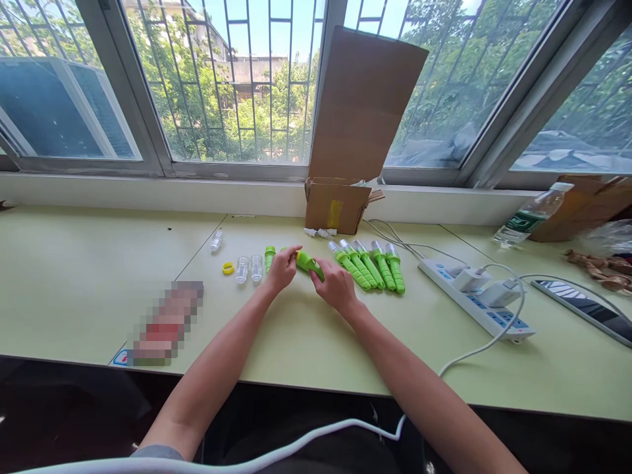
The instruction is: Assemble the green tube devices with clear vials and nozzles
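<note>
Both my hands meet over a green plastic tube-shaped piece (pixel 310 264) on the pale green table (pixel 89 276). My left hand (pixel 281 268) pinches its left end, fingers closed. My right hand (pixel 336 286) grips its right end, fingers curled. Just right of my hands lies a row of several assembled green pieces with clear caps (pixel 368 263). To the left stand two clear caps (pixel 249 268), a yellow ring (pixel 228 268), a green part (pixel 269 257) and one more clear cap (pixel 216 240).
An open cardboard box (pixel 336 204) stands by the window sill, small white parts (pixel 320 232) in front of it. A white power strip (pixel 476 299) with chargers and cables lies right. A water bottle (pixel 530 215) and a phone (pixel 585 306) lie far right.
</note>
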